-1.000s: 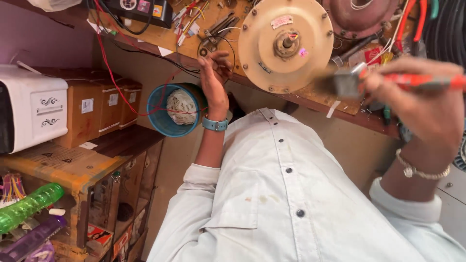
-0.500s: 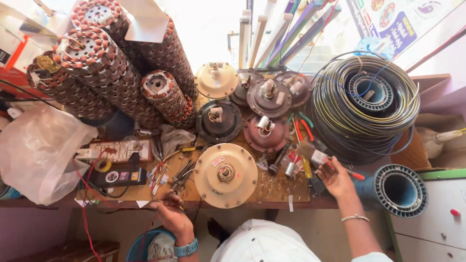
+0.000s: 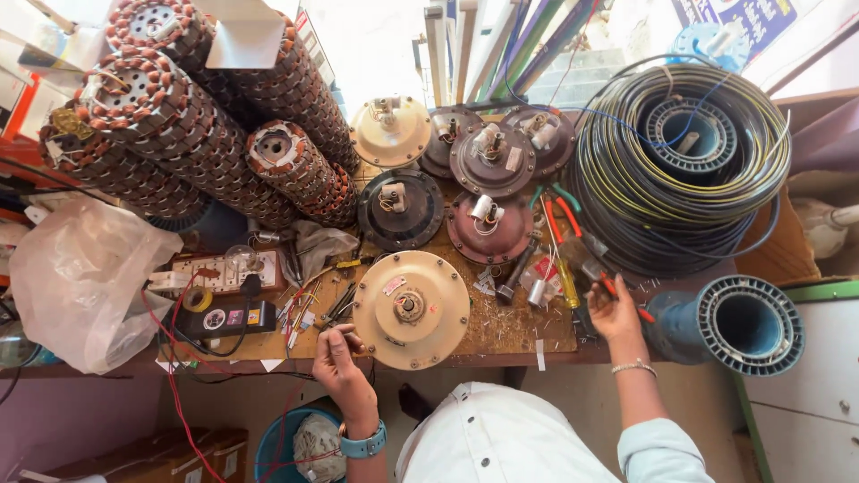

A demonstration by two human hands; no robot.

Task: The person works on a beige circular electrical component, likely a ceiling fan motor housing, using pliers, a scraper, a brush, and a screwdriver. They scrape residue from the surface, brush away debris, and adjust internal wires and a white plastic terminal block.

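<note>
Steadying the cream motor cover [image 3: 411, 309] at the bench's [image 3: 510, 335] front edge, left hand [image 3: 338, 358] pinches a wire beside it while right hand [image 3: 613, 313] closes on a red-handled tool [image 3: 626, 302] near the coiled cable [image 3: 680, 161].

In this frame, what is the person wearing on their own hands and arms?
Both hands are bare, no gloves. The left hand has a teal-blue watch on the wrist. The right hand has a thin silver-coloured bracelet on the wrist, and a pale light-blue shirt sleeve is rolled up at the elbow.
</note>
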